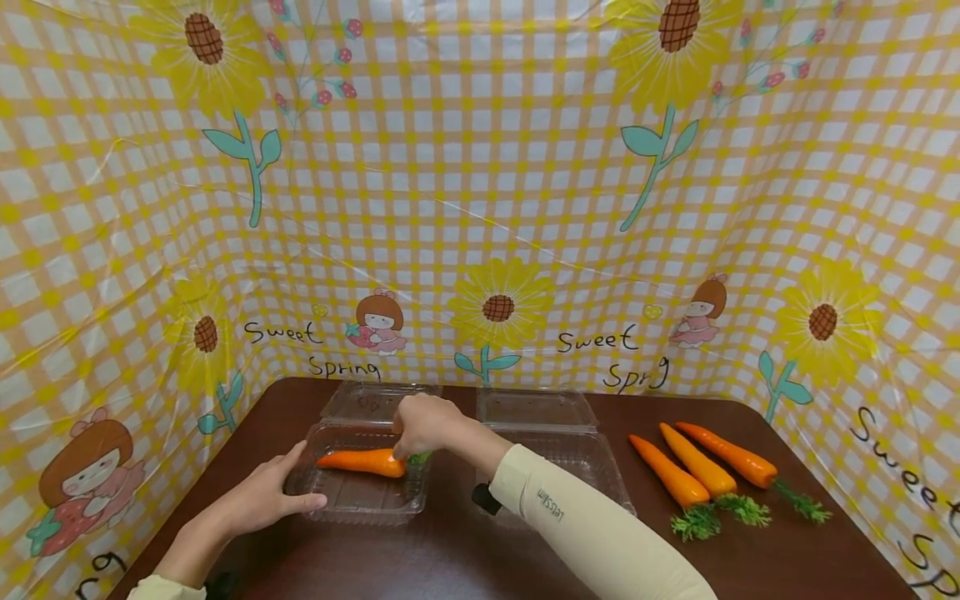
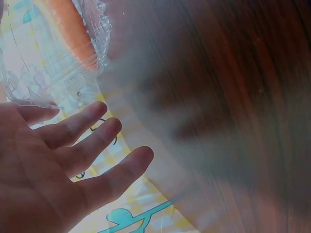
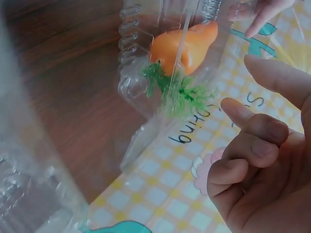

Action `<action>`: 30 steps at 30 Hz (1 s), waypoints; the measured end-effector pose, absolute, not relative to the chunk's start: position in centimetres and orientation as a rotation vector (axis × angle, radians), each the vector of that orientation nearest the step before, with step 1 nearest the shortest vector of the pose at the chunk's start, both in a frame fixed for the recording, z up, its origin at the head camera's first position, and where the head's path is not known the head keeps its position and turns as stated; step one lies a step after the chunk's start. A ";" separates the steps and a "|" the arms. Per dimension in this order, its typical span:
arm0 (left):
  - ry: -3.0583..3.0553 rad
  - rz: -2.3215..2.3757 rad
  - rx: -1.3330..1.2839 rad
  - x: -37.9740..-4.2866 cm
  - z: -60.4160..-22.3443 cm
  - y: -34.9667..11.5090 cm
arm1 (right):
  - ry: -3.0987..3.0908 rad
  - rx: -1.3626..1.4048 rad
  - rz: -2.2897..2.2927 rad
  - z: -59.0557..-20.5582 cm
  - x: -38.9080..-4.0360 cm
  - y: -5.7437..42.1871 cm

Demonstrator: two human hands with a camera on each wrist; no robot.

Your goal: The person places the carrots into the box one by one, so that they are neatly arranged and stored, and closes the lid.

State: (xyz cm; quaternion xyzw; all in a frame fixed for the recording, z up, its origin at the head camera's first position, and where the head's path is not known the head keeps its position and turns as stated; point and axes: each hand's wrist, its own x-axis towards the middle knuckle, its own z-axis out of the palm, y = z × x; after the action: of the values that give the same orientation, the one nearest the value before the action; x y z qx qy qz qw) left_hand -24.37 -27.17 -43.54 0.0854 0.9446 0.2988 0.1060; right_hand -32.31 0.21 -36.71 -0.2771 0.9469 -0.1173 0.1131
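An orange carrot (image 1: 360,462) with green leaves (image 3: 187,97) lies in the left clear plastic box (image 1: 367,510), its tip toward the left. My right hand (image 1: 429,423) is over the leafy end of this carrot. In the right wrist view, thumb and forefinger are spread apart with nothing between them, and the other fingers are loosely bent. My left hand (image 1: 262,492) is at the left side of the box, fingers extended, thumb over its near left corner. The left wrist view shows those fingers apart, with the carrot (image 2: 73,34) beyond them.
A second clear box (image 1: 600,467), its lid (image 1: 536,408) folded back, stands to the right, partly behind my right sleeve (image 1: 577,508). Three carrots (image 1: 667,471) with green tops lie farther right on the dark table (image 1: 315,558). Checked cloth (image 1: 480,217) surrounds the table's back and sides.
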 end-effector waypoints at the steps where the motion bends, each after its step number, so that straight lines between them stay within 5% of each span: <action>1: 2.784 0.884 0.248 -24.3 -43.5 -27.3 | 2.779 -0.818 -0.363 -36.6 -32.1 0.5; 30: 2.766 0.913 0.231 -24.4 -43.7 -27.2 | 2.832 -0.621 -0.823 -34.5 -28.3 19.6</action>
State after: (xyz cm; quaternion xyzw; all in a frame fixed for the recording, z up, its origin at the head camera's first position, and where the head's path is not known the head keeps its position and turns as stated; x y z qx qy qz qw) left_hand -24.37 -27.25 -43.73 0.0785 0.9410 0.3104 0.1096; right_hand -28.34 19.64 -34.48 -0.2057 0.9378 -0.2724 0.0637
